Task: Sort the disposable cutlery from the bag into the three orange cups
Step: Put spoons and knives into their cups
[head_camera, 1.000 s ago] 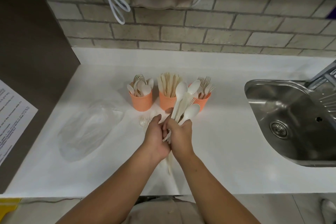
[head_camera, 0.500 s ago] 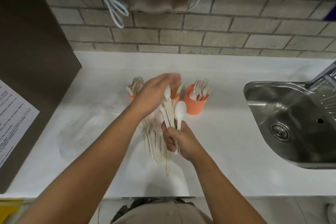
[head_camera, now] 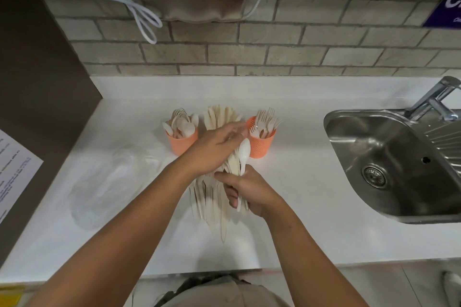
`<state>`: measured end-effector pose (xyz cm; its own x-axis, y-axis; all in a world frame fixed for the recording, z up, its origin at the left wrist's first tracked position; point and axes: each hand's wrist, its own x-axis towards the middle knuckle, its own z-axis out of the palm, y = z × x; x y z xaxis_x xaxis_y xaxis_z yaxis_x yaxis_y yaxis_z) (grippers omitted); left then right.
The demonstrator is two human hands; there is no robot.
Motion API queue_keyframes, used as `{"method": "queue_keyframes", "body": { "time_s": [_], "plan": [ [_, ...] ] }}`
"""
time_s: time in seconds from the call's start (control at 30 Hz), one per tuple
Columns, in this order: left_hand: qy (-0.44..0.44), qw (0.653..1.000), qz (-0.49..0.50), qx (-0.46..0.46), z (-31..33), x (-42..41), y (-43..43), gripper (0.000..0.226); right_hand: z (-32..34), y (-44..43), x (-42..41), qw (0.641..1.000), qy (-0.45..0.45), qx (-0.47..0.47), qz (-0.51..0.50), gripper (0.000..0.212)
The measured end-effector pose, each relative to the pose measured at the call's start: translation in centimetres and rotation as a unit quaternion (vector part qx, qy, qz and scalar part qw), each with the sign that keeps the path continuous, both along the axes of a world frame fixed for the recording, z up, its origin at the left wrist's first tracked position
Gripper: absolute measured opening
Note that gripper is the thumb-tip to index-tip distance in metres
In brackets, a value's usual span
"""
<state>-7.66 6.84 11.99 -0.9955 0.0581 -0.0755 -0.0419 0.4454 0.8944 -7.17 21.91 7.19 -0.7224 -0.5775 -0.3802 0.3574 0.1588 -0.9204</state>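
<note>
Three orange cups stand in a row at the back of the white counter. The left cup holds spoons and the right cup holds forks. The middle one is hidden behind my left hand, with only its knives showing above. My right hand grips a bunch of pale cutlery, a white spoon sticking up from it. My left hand lies over the top of that bunch with its fingers stretched toward the fork cup. Loose cutlery lies on the counter below both hands.
A crumpled clear plastic bag lies on the counter to the left. A steel sink with a tap sits to the right. A dark cabinet side with a paper sheet borders the left, and a brick wall stands behind.
My left hand left the shared grip, reached up to the cups, then came down onto the bunch. My right hand's bunch now shows fewer spoons.
</note>
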Motion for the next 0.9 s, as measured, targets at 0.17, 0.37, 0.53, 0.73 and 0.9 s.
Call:
{"method": "queue_keyframes", "body": {
  "time_s": [0.17, 0.37, 0.53, 0.73, 0.9],
  "plan": [
    [-0.100, 0.921, 0.150, 0.345, -1.8, 1.4, 0.7, 0.059, 1.1, 0.6, -0.9, 0.997, 0.013, -0.061, -0.054, 0.025],
    [-0.142, 0.933, 0.111, 0.312, -2.9, 3.8, 2.5, 0.056, 1.2, -0.1, -0.5, 0.997, 0.039, -0.002, 0.073, 0.039],
    [-0.132, 0.932, 0.127, 0.312, -2.3, 4.1, 1.7, 0.032, 1.0, -0.4, -0.6, 0.992, 0.058, -0.007, 0.109, 0.023],
    [-0.070, 0.849, 0.200, 0.484, -3.1, 4.3, 0.1, 0.015, 2.6, 2.8, -2.9, 0.969, 0.100, 0.159, 0.159, 0.038],
    [-0.084, 0.867, 0.134, 0.472, -3.7, 4.9, -0.1, 0.023, 4.7, 2.0, -4.3, 0.983, 0.180, 0.036, -0.028, 0.019]
  ]
}}
